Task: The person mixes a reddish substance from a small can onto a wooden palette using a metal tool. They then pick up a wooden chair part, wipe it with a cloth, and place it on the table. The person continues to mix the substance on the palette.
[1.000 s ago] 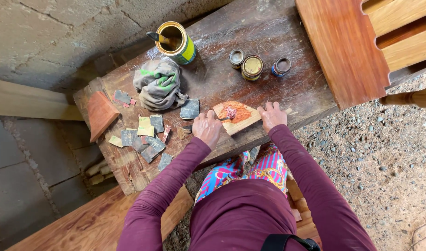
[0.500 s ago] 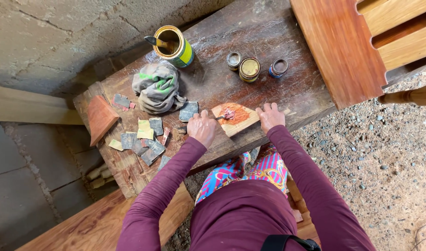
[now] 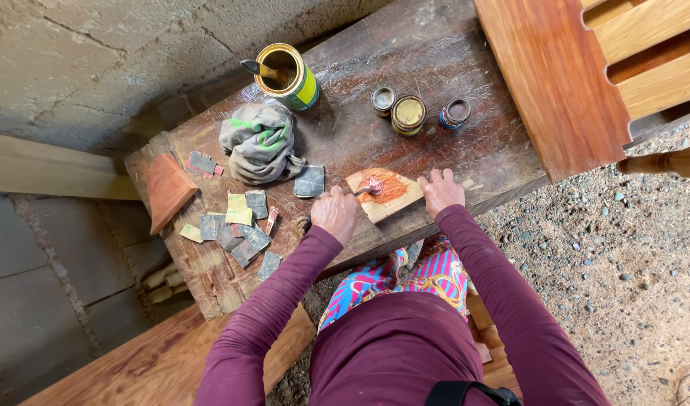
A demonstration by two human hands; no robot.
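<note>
Left hand (image 3: 335,213) now grips a small tool (image 3: 369,187), tip on the board (image 3: 386,194). Right hand (image 3: 439,190) unchanged: flat, fingers spread, pinning the board's edge on the bench (image 3: 465,143).

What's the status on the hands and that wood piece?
Left hand works small tool in reddish paste. Right hand steadies wood piece. Three small jars behind, clear.

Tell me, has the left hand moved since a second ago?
Yes. The left hand has slid left along the bench, off the small board and toward the sandpaper scraps. It holds a small tool on the board's paste.
</note>
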